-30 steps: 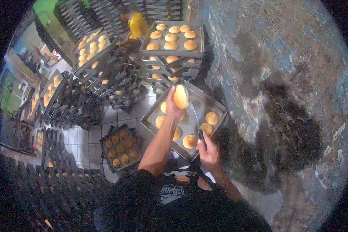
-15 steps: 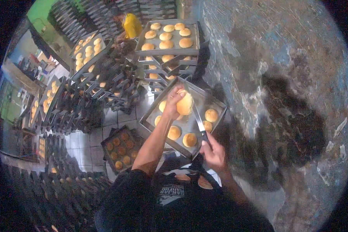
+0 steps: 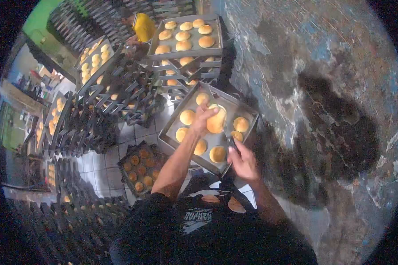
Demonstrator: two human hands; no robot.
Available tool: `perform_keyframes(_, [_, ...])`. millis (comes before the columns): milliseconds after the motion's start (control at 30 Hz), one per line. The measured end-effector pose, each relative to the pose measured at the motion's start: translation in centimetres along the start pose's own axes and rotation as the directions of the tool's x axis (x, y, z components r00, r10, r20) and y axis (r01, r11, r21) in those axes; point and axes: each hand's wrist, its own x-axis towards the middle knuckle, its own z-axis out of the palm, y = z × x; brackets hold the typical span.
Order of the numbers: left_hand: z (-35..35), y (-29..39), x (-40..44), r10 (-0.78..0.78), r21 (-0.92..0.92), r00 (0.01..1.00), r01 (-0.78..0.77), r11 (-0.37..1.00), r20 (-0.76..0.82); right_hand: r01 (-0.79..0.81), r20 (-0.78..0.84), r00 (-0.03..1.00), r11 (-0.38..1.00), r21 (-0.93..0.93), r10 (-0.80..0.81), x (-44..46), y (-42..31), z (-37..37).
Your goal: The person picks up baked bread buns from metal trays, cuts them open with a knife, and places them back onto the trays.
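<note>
My left hand (image 3: 201, 120) grips a round golden bun (image 3: 216, 120), its pale cut side partly showing, above a metal baking tray (image 3: 235, 105). In my right hand (image 3: 243, 162) is a knife (image 3: 231, 141), held by its black handle just below and right of the bun. The knife's blade can hardly be made out, so I cannot tell whether it touches the bun. Several more buns (image 3: 217, 154) lie in the tray around and under my hands.
Just beyond stands a stack of bun trays (image 3: 185, 54). More stacked trays (image 3: 95, 81) crowd the left side. A dark tray of buns (image 3: 141, 168) sits low on the tiled floor. A person in a yellow shirt (image 3: 144, 27) is at the back. A stained wall (image 3: 287, 48) rises at right.
My left hand has turned and shifted slightly right and down with the bun. The knife's blade, plainly visible before, now hardly shows. A bun at the tray's far corner has come into view.
</note>
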Motion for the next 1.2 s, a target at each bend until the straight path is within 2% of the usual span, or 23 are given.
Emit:
perform_keyframes(67, [-0.2, -1.1, 0.3, -0.051, 0.016, 0.999, 0.050, 0.999, 0.021, -0.040, 0.016, 0.999, 0.998, -0.037, 0.041, 2.0, -0.9, -0.4])
perform_keyframes(133, [-1.3, -1.5, 1.2, -0.033, -0.021, 0.999, 0.033, 0.999, -0.013, -0.075, 0.037, 0.996, 0.994, -0.074, 0.078, 2.2, -0.9, -0.4])
perform_keyframes(200, [-2.7, -1.3, 1.6, -0.019, -0.067, 0.998, 0.015, 0.998, -0.061, 0.078, -0.029, 0.997, 0.997, 0.020, -0.077, -0.4, 0.6, -0.1])
perform_keyframes(300, [-3.7, -0.1, 1.5, -0.015, -0.057, 1.000, 0.015, 0.998, -0.009, 0.168, -0.049, 0.983, 0.978, -0.123, -0.175, -1.9, 4.1, 0.4])
perform_keyframes(367, [-3.1, -1.2, 1.4, -0.058, -0.097, 0.998, 0.060, 0.994, 0.019, 0.095, -0.051, 0.994, 0.995, -0.020, -0.096, -1.1, 4.7, 0.8])
perform_keyframes(400, [-2.1, -2.3, 1.1, -0.085, -0.154, 0.995, 0.077, 0.985, -0.050, 0.068, -0.047, 0.997, 0.998, 0.015, -0.067, -0.5, 3.6, 0.7])
perform_keyframes(500, [-1.6, -4.5, 1.5, -0.067, -0.127, 0.994, 0.056, 0.990, -0.081, 0.095, -0.057, 0.994, 0.995, 0.031, -0.093, 3.8, 2.9, 1.2])
perform_keyframes(567, [-2.3, -4.1, 2.1, -0.077, -0.142, 0.992, 0.062, 0.988, -0.102, 0.084, -0.068, 0.994, 0.993, -0.083, -0.090, 3.9, 5.7, 1.3])
perform_keyframes(633, [-3.9, -3.7, 2.8, -0.081, -0.175, 0.971, 0.042, 0.984, -0.223, 0.002, -0.009, 1.000, 0.997, -0.078, -0.002, 1.2, 4.8, 0.6])
perform_keyframes(700, [-4.9, -3.4, 3.3, -0.029, -0.159, 0.980, -0.003, 0.987, -0.198, -0.063, 0.008, 0.998, 0.993, -0.101, 0.064, -0.7, 4.0, 0.0])
perform_keyframes(767, [-5.4, -4.0, 3.2, -0.101, -0.157, 0.987, 0.081, 0.984, -0.127, -0.135, 0.020, 0.990, 0.984, -0.117, 0.138, -0.5, 4.9, 0.4])
perform_keyframes(833, [-3.9, -5.5, 3.0, -0.135, -0.212, 0.984, 0.108, 0.971, -0.116, -0.014, -0.082, 0.997, 0.983, -0.181, -0.001, 1.8, 7.4, 1.5])
perform_keyframes(900, [-3.2, -7.4, 3.1, -0.210, -0.322, 0.967, 0.156, 0.934, -0.142, -0.047, -0.061, 0.997, 0.988, -0.146, 0.038, 5.5, 8.0, 2.0])
perform_keyframes(967, [-3.2, -8.2, 3.6, -0.220, -0.332, 0.964, 0.160, 0.930, -0.150, -0.077, -0.034, 0.997, 0.991, -0.108, 0.074, 7.0, 9.1, 2.5])
perform_keyframes(1033, [-4.3, -9.0, 4.6, -0.232, -0.314, 0.955, 0.166, 0.935, -0.185, 0.079, -0.122, 0.987, 0.973, -0.216, -0.107, 7.7, 10.8, 3.0])
perform_keyframes(1133, [-6.6, -10.4, 6.7, -0.199, -0.276, 0.943, 0.123, 0.953, -0.267, 0.073, -0.107, 0.990, 0.978, -0.194, -0.095, 4.0, 13.4, 2.2])
perform_keyframes(1200, [-8.4, -11.8, 8.3, -0.226, -0.280, 0.928, 0.142, 0.949, -0.295, -0.300, -0.026, 0.954, 0.952, -0.063, 0.299, 0.0, 11.9, 0.5])
